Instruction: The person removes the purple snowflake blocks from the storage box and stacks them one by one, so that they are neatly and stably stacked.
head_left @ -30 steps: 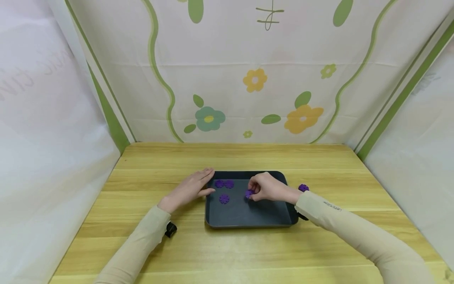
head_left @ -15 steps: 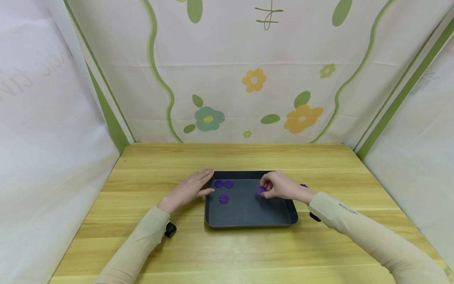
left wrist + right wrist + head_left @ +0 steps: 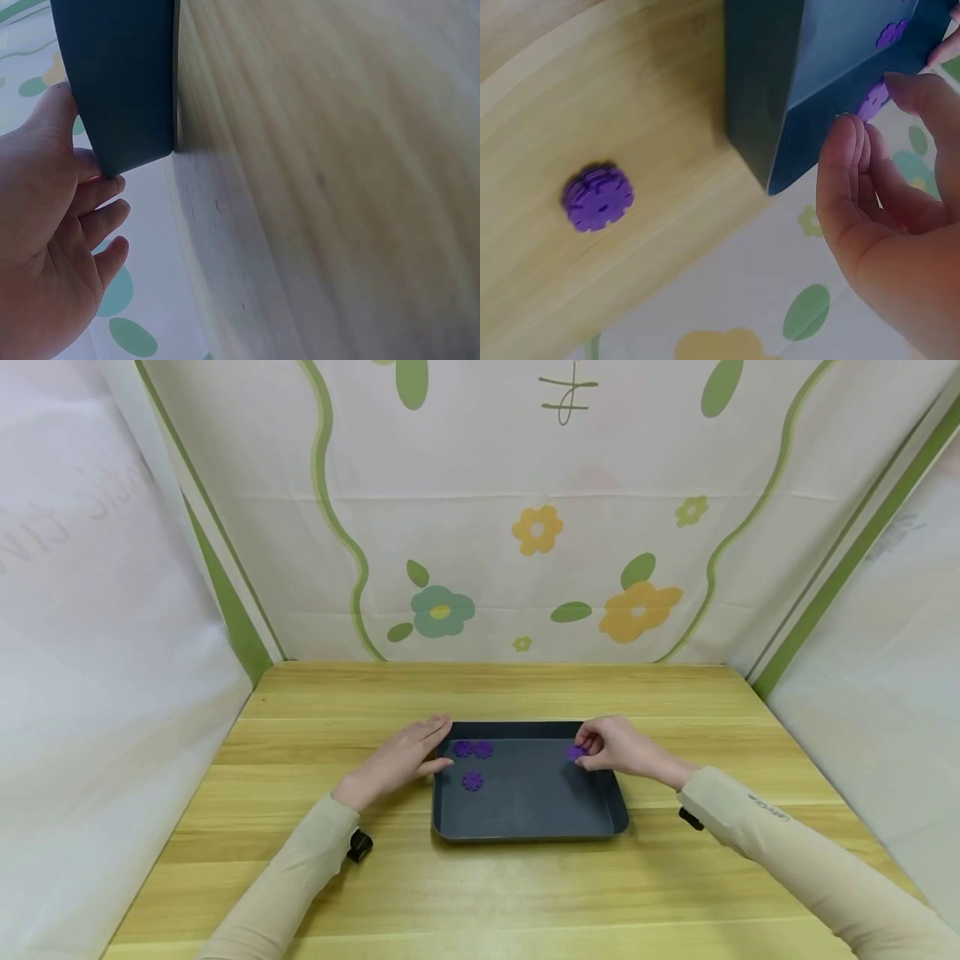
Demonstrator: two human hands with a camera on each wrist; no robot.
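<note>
A dark grey tray [image 3: 525, 806] lies on the table. My left hand [image 3: 396, 762] rests at its back left corner, fingers straight along the rim and thumb reaching over the inside. In the left wrist view the fingertips touch the tray's corner [image 3: 120, 97]. Inside, at the left, two purple snowflake discs [image 3: 483, 749] sit side by side near the back, and another purple disc [image 3: 472, 782] lies in front of them. Over the tray's back right part, my right hand [image 3: 626, 750] pinches a purple snowflake disc [image 3: 575, 752] between thumb and fingertips.
A small stack of purple discs [image 3: 598, 199] sits on the wooden table [image 3: 525, 902] beyond the tray's right side, hidden behind the right hand and arm in the head view. A white curtain [image 3: 480, 527] with printed flowers hangs behind the table.
My right hand has moved right and toward the back with the pinched disc, from the tray's middle to its back right part. The left hand and the other discs have stayed put.
</note>
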